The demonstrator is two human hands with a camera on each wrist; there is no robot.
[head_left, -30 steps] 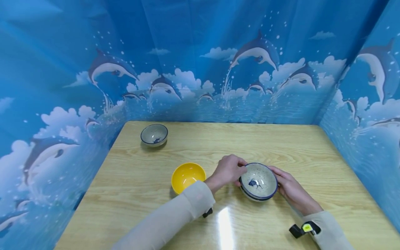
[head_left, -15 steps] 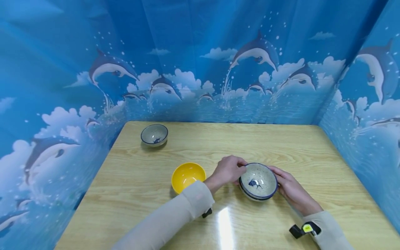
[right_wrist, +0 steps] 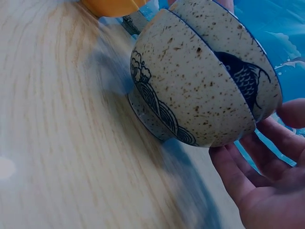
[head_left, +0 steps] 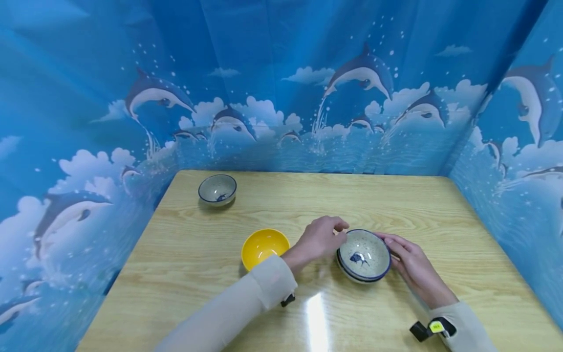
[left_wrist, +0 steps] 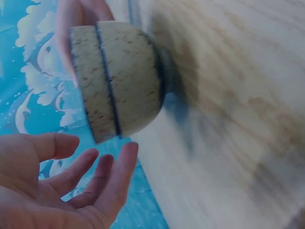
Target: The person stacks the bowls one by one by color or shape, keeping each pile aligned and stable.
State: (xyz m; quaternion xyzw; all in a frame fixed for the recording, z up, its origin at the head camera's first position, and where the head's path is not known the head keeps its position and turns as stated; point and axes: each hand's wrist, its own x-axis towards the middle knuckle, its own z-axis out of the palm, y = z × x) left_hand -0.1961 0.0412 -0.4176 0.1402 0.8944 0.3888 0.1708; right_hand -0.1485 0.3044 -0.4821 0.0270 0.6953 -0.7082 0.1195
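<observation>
Two speckled grey bowls are nested on the table, the upper bowl (head_left: 364, 249) showing a blue fish inside and a dark blue rim. Beneath it, the lower bowl (right_wrist: 186, 86) stands on its foot, with blue wave patterns outside. My left hand (head_left: 322, 238) is just left of the stack, its fingers loosely bent. In the left wrist view a small gap shows between most of those fingers and the bowls. On the other side, my right hand (head_left: 413, 261) has its fingertips right at the bowls' side, thumb near the upper rim, fingers loosely extended.
A yellow bowl (head_left: 265, 249) sits left of the stack, partly behind my left forearm. Another grey fish bowl (head_left: 217, 189) stands at the table's back left corner. A blue dolphin-printed curtain (head_left: 264, 73) hangs behind the wooden table (head_left: 281, 200).
My left fingers have come off the upper bowl's rim and drawn slightly left. My right hand has eased a little to the right and loosened. The bowls stay in place.
</observation>
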